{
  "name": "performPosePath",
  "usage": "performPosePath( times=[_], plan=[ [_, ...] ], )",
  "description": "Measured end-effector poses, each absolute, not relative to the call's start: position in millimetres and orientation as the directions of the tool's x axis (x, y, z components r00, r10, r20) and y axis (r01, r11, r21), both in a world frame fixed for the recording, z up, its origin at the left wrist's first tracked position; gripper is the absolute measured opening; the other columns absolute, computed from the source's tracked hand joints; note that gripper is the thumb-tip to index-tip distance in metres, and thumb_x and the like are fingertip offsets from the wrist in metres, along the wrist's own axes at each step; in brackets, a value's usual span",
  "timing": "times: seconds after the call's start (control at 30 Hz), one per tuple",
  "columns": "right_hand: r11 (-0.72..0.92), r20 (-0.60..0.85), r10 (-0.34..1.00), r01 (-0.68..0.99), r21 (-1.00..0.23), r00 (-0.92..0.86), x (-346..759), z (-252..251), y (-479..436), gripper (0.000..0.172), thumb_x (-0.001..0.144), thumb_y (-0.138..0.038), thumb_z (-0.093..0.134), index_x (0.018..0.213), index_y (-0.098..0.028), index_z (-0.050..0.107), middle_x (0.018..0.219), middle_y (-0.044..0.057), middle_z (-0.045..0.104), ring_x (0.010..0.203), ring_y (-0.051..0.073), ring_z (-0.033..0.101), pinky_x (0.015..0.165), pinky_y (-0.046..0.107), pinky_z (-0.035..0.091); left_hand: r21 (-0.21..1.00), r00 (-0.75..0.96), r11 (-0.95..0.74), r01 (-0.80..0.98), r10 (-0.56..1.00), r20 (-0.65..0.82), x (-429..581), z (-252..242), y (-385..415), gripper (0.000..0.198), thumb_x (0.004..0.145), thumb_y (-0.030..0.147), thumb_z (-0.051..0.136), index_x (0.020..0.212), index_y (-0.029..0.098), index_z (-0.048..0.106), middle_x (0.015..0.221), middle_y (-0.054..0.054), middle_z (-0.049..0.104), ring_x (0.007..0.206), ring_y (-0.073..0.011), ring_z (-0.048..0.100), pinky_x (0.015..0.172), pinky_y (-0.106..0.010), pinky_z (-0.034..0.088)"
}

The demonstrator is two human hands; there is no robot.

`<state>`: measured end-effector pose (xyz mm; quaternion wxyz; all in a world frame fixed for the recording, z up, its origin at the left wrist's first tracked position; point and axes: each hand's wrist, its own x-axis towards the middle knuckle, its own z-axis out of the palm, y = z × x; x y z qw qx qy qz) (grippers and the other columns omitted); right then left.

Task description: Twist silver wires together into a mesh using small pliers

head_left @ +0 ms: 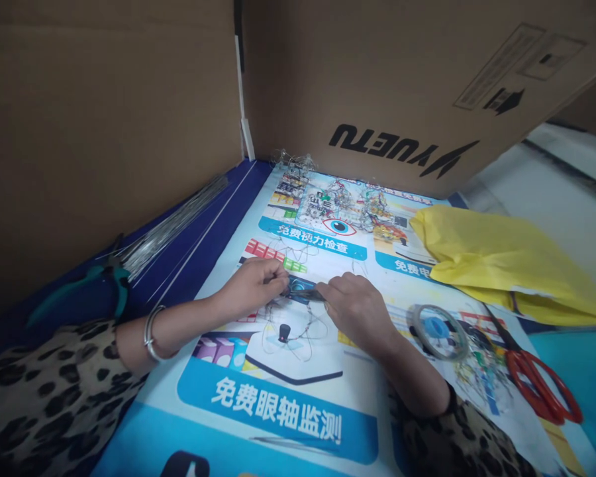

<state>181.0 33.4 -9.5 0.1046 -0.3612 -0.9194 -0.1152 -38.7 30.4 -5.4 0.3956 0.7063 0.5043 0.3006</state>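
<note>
Apparently at a shaping step: bending or twisting a looped wire piece (308,324), held over the middle of the printed poster sheet (169,424), a little toward its left edge. With the left hand (255,286), pinching the wire, thumb and bent fingers together. With the right hand (355,310), clamping a dark slim-tipped tool (310,293), probably pliers or tweezers, aimed at the left fingertips. Cannot tell the setting of the tool's tips, apart or closed. As a judgement, calls next for a firm left pinch, a small controlled turn of the tool, and care not to snag the fine loops below.

Just beyond the hands, loose wire loops (300,250), easy to catch. Toward the sheet's far edge, coloured wire tangles (377,204). Off the left edge, on blue cloth (228,225), a bundle of straight wires (173,228), with teal-handled pliers (114,270) at the near end. Near the right forearm, a roll of tape (461,339); then, toward the right edge, a beaded wire tangle (481,371) and red-handled scissors (518,361). Over the far right corner, yellow cloth or bag (511,255). At left and behind, cardboard panels (328,73), limiting reach.
</note>
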Motion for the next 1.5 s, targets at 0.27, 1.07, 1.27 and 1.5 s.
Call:
performPosePath(
  times=[0.27, 1.07, 1.27, 1.5],
  plan=[
    [0.717, 0.233, 0.648, 0.684, 0.134, -0.725, 181.0, -5.5, 32.4, 0.018, 0.080, -0.013, 0.049, 0.088, -0.020, 0.064, 0.069, 0.002, 0.056, 0.069, 0.016, 0.043, 0.063, 0.029, 0.026, 0.859, 0.307, -0.177, 0.480, 0.951, 0.024, -38.6, -8.7, 31.9, 0.015, 0.076, 0.016, 0.048, 0.065, 0.015, 0.057, 0.068, -0.001, 0.062, 0.065, -0.0111, 0.057, 0.058, -0.020, 0.042],
    [0.635, 0.006, 0.767, 0.757, -0.152, -0.642, 184.3, -0.1, 36.6, 0.033, 0.075, -0.014, 0.048, 0.101, -0.024, 0.064, 0.087, 0.002, 0.066, 0.086, 0.016, 0.055, 0.072, 0.025, 0.040, 0.715, 0.360, -0.369, 0.593, 0.916, 0.175, -40.2, -13.4, 33.9, 0.015, 0.080, 0.020, 0.052, 0.066, 0.016, 0.058, 0.060, 0.004, 0.057, 0.061, -0.0101, 0.052, 0.066, -0.024, 0.035],
    [0.639, 0.009, 0.764, 0.754, -0.152, -0.645, 185.6, -1.5, 35.9, 0.034, 0.075, -0.014, 0.047, 0.103, -0.025, 0.063, 0.088, 0.002, 0.065, 0.088, 0.016, 0.055, 0.073, 0.025, 0.040, 0.677, 0.366, -0.387, 0.626, 0.913, 0.183, -40.5, -12.1, 33.2, 0.015, 0.080, 0.020, 0.054, 0.065, 0.017, 0.058, 0.059, 0.004, 0.056, 0.062, -0.0107, 0.051, 0.068, -0.025, 0.034],
    [0.651, 0.027, 0.755, 0.744, -0.151, -0.655, 186.7, -3.0, 35.8, 0.035, 0.075, -0.013, 0.046, 0.104, -0.023, 0.062, 0.088, 0.002, 0.065, 0.086, 0.016, 0.054, 0.073, 0.025, 0.039, 0.663, 0.369, -0.401, 0.632, 0.908, 0.197, -41.1, -13.3, 32.4, 0.010, 0.079, 0.019, 0.055, 0.070, 0.018, 0.060, 0.064, 0.004, 0.060, 0.067, -0.0120, 0.054, 0.072, -0.027, 0.035]
  ],
)
